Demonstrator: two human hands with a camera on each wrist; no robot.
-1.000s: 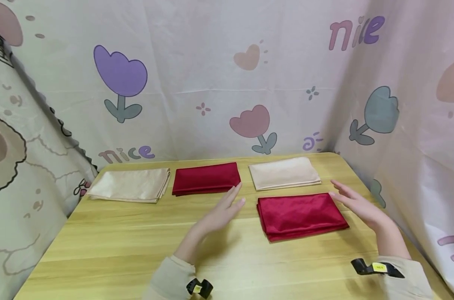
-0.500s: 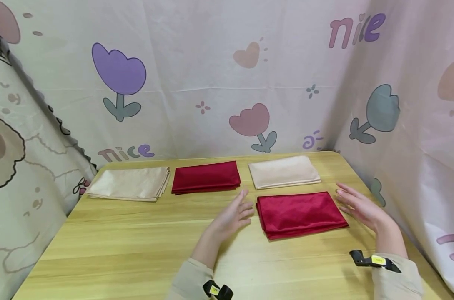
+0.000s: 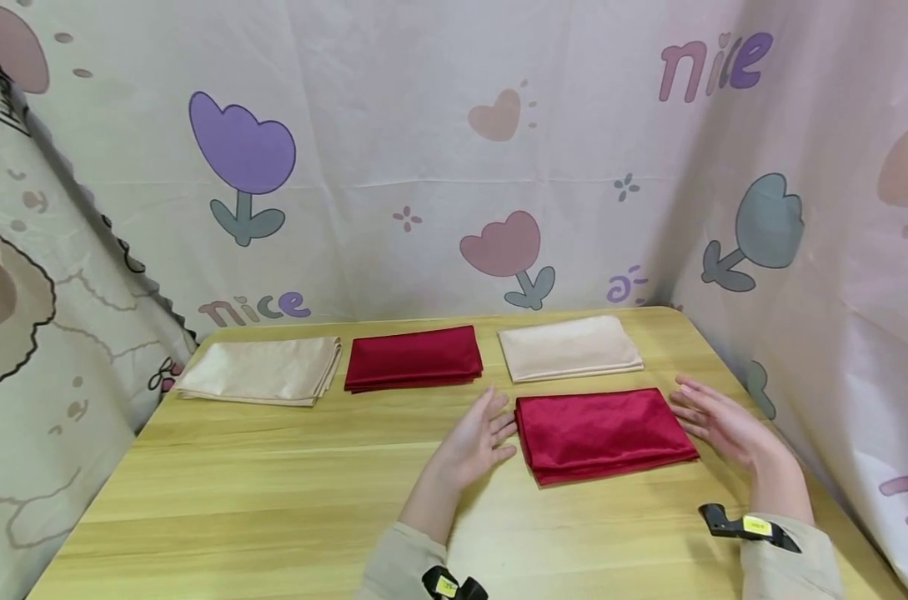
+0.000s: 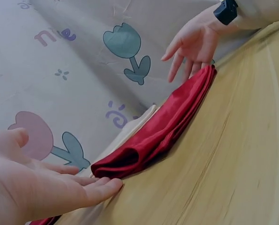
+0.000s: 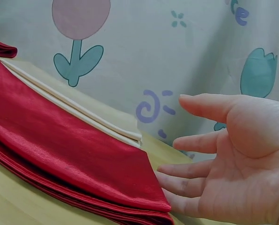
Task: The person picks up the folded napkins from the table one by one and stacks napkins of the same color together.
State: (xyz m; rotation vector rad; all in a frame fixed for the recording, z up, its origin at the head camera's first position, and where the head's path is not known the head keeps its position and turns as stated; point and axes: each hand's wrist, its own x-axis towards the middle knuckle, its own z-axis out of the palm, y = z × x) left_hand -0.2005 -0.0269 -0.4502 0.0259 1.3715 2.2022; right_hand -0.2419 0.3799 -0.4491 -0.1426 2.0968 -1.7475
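Satin-looking cloth [image 3: 604,433], deep red and folded into a flat, layered rectangle, lies right of centre on the table [image 3: 236,508], nearer than the other three pieces. Super shiny, soft ripples on top; its left end has a rounded fold gaping a bit, and thin layers stack up along the near edge. The left hand [image 3: 469,446] is at its left end, fingers pretty straight and slightly spread. The right hand [image 3: 727,421] sort of mirrors that at the right end, thumb well away from loosely spread fingers. Can't really tell whether the fingertips touch the fabric or are just beside it. Farther back there's a row of folded stuff: smooth cream cloth [image 3: 569,347] far right, second red cloth [image 3: 413,358] far centre, pale beige cloth [image 3: 258,371] far left with layers fanned at its right edge. Tabletop's yellowish with streaky wood grain. A creased white curtain [image 3: 393,100] printed with cartoon tulips hangs along the far, left and right sides.
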